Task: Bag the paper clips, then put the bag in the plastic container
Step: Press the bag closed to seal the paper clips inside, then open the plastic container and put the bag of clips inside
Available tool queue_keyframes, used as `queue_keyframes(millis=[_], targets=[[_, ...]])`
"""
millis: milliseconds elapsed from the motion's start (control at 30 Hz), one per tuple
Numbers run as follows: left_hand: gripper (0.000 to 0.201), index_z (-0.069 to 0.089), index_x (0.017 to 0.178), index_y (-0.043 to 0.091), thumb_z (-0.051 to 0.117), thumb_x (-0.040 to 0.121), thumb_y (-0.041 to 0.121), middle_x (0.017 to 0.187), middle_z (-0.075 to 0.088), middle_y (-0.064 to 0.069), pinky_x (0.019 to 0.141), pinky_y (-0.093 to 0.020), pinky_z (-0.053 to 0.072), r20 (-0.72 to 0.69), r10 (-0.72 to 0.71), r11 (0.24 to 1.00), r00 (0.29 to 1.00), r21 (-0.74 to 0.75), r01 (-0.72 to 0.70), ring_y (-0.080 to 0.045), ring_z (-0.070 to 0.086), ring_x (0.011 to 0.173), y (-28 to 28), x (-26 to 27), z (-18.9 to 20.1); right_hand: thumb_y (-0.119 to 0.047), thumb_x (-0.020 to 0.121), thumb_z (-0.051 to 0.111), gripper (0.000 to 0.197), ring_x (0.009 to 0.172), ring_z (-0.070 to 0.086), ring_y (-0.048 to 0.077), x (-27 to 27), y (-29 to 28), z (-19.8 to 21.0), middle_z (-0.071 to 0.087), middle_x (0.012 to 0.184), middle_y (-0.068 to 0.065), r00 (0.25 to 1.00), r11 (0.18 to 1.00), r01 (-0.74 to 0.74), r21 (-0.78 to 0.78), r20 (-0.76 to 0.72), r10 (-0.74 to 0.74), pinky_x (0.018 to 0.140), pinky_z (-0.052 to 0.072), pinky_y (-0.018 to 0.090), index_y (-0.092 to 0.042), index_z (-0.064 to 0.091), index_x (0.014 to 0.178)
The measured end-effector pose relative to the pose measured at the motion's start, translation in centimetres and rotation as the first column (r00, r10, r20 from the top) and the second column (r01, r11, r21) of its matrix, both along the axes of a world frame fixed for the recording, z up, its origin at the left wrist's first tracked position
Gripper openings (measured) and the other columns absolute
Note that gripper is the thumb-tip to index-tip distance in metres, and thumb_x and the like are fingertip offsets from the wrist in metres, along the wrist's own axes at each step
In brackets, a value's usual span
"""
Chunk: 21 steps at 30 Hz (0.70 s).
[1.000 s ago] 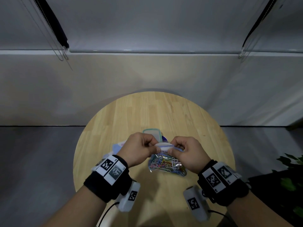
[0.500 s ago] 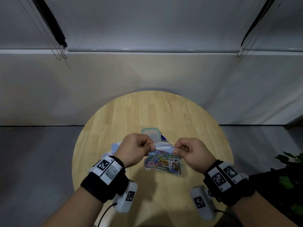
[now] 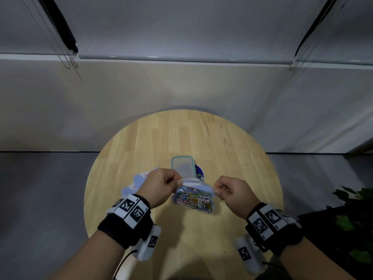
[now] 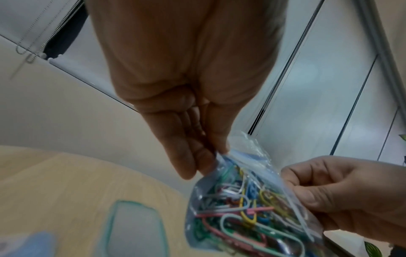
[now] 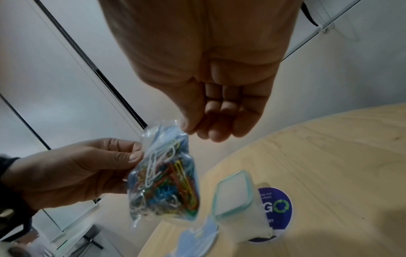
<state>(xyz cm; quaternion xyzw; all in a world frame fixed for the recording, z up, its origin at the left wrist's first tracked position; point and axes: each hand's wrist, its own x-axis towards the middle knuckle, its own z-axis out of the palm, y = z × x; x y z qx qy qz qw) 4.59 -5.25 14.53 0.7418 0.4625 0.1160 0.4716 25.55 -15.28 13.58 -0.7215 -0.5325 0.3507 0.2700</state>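
Head view, nearest first: black wrist bands with square black-and-white code tags, no readable words. Just beyond, left hand and right hand, each pinching one top corner of the bag between thumb and curled fingers, other fingers tucked in. Held apart at the two ends, probably to stretch the mouth taut so the seal strip lines up for pressing shut; judged, not seen. Impossible to tell whether the seal is closed along its whole length.

Bag lifted clear of the desk, hanging between both hands, with the paper clips settled in a mixed-colour heap at its bottom; kept upright, likely so nothing spills before sealing.

Farther on, plastic container standing on the desk just behind the bag, teal-rimmed, near enough for a short drop-in. Whether a lid covers it: unclear. Pale blue printed piece lying flat beside the left hand, mostly hidden.

Right wrist view: round purple sticker under and beside the container, reading partly "our", "clean" and a large "G" followed by a green recycling-arrow ring; rest covered.
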Motion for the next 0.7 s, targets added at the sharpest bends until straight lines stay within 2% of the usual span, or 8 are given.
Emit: queue_keyframes(millis=[133,233,333,467,567,633,667,700], targets=[[0.022,0.06,0.067,0.021,0.059,0.087,0.013,0.057,0.057,0.008,0.058,-0.02,0.041,-0.004,0.001,1.0,1.0,0.01,-0.001,-0.002,0.048,0.052,-0.1,0.1,-0.9,-0.009,0.082,0.051,0.018,0.053,0.043,0.003,-0.3,-0.6,-1.0,0.046,0.057,-0.006,0.998,0.999,-0.02,0.032,0.056,0.019,0.053,0.032,0.014,-0.02,0.049,0.068],[0.019,0.059,0.069,0.019,0.058,0.087,0.015,0.063,0.059,0.002,0.058,-0.021,0.04,-0.004,0.009,0.997,1.0,0.071,-0.009,-0.008,0.05,0.058,-0.4,0.5,-1.4,-0.008,0.079,0.046,0.012,0.056,0.039,0.005,-1.1,-0.8,-1.8,0.043,0.059,-0.005,0.993,0.996,-0.057,0.067,0.103,0.05,0.054,0.032,0.021,-0.016,0.046,0.07],[0.017,0.059,0.07,0.016,0.059,0.087,0.015,0.063,0.059,0.0,0.059,-0.024,0.041,0.007,0.041,0.996,0.999,0.075,-0.042,-0.012,0.05,0.059,-0.5,0.5,-2.6,-0.008,0.078,0.047,0.013,0.055,0.038,0.008,-1.2,-1.0,-2.5,0.042,0.058,-0.005,0.995,0.997,-0.055,0.047,0.092,0.05,0.055,0.032,0.026,-0.017,0.046,0.069],[0.021,0.058,0.066,0.018,0.062,0.086,0.018,0.062,0.057,0.001,0.059,-0.024,0.041,-0.002,0.016,1.0,1.0,-0.002,-0.016,-0.01,0.049,0.058,-0.6,0.7,-4.0,-0.017,0.079,0.054,0.014,0.062,0.045,0.007,-0.5,-1.0,-3.2,0.051,0.066,-0.009,0.997,0.994,-0.08,-0.08,0.007,0.081,0.063,0.04,0.027,-0.03,0.049,0.074],[0.024,0.057,0.063,0.026,0.064,0.085,0.021,0.061,0.059,0.005,0.059,-0.023,0.043,-0.038,-0.047,0.999,0.998,-0.025,0.047,-0.009,0.054,0.059,-0.4,2.0,-5.4,-0.015,0.073,0.061,0.012,0.064,0.043,0.016,-0.7,-0.3,-4.4,0.05,0.065,-0.005,0.999,0.992,-0.042,-0.121,0.003,0.043,0.061,0.037,0.024,-0.023,0.051,0.072],[0.015,0.062,0.07,0.025,0.062,0.085,0.021,0.073,0.067,-0.001,0.066,-0.026,0.046,-0.069,-0.053,0.998,0.996,0.011,0.054,-0.017,0.063,0.071,-0.1,3.5,-6.5,-0.008,0.072,0.063,0.023,0.064,0.042,0.019,-0.3,0.5,-6.1,0.047,0.061,-0.001,0.998,0.983,0.06,-0.172,0.031,-0.056,0.055,0.034,0.021,-0.021,0.048,0.062],[0.008,0.066,0.082,0.023,0.059,0.086,0.021,0.087,0.069,-0.005,0.072,-0.027,0.046,-0.112,-0.061,0.997,0.992,0.039,0.066,-0.021,0.064,0.084,0.1,4.2,-7.1,-0.005,0.072,0.063,0.027,0.063,0.044,0.02,0.0,0.8,-7.0,0.048,0.058,0.001,0.993,0.967,0.119,-0.228,0.036,-0.113,0.054,0.034,0.024,-0.021,0.047,0.058],[0.015,0.066,0.099,0.021,0.057,0.087,0.022,0.106,0.066,-0.009,0.081,-0.027,0.043,-0.175,-0.072,0.994,0.982,0.067,0.085,-0.025,0.061,0.098,0.4,4.9,-7.9,-0.003,0.071,0.062,0.029,0.061,0.047,0.021,0.3,0.9,-8.2,0.049,0.054,0.001,0.983,0.942,0.183,-0.281,0.038,-0.18,0.055,0.036,0.027,-0.021,0.048,0.054]])
